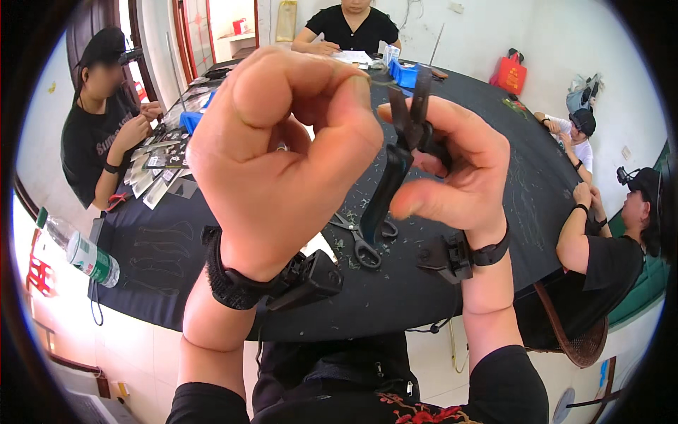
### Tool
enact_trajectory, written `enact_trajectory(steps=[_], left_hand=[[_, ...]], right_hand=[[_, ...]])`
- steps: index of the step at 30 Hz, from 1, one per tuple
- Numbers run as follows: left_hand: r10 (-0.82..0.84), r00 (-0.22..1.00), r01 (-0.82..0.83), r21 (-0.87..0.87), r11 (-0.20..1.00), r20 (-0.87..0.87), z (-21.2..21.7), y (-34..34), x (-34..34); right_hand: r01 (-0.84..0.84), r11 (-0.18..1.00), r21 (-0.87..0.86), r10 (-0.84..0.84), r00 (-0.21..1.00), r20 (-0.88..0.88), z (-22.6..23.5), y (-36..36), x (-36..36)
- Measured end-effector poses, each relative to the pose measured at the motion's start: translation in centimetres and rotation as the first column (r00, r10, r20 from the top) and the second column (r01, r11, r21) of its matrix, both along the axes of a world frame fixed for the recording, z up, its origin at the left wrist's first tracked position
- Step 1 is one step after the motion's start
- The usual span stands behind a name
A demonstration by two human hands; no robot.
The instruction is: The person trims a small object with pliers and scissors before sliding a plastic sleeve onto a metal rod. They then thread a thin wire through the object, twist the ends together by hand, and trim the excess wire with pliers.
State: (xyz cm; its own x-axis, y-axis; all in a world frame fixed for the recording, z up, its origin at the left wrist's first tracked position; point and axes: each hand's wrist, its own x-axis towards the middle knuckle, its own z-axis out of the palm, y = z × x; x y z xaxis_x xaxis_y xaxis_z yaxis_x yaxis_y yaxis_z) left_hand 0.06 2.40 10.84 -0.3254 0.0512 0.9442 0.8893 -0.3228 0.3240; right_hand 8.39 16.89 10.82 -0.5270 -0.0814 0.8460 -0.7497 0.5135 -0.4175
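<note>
My left hand (282, 155) is raised at the middle, its fingers curled into a pinch. From its fingertips a thin dark strand (382, 83) runs toward the pliers' jaws; its other part is hidden in the hand. My right hand (459, 162) holds black-handled pliers (390, 185) upright, with the metal jaws pointing up. The thumb is off the near handle, while fingers curl around the far one. Whether the jaws touch the strand I cannot tell. Below the hands, black-handled scissors (365, 251) lie on the table among small green clippings.
A dark cloth covers the large table (395, 300). Several people sit around it, one across (353, 32). At left stand a water bottle (92, 258) and packets (157, 177). Blue trays (406, 73) sit at the far side. Thin green strands (521, 205) lie at right.
</note>
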Motion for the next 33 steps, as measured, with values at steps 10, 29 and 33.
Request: enact_trajectory(steps=[10, 29, 33], left_hand=[[0.002, 0.993, -0.012, -0.080, 0.997, -0.117, -0.3, 0.2, -0.7], [0.034, 0.999, -0.033, 0.080, 0.996, -0.014, 0.8, -0.5, -0.8], [0.053, 0.984, -0.042, 0.070, 0.997, -0.169, 0.6, -0.7, -0.5]], right_hand=[[0.122, 0.986, 0.110, -0.124, 0.992, 0.015, 0.1, 0.2, -0.2], [-0.070, 0.977, 0.204, 0.057, 0.996, 0.070, 0.6, -2.0, 1.5], [-0.052, 0.969, 0.240, 0.058, 0.998, -0.022, 1.3, -0.1, 1.2]])
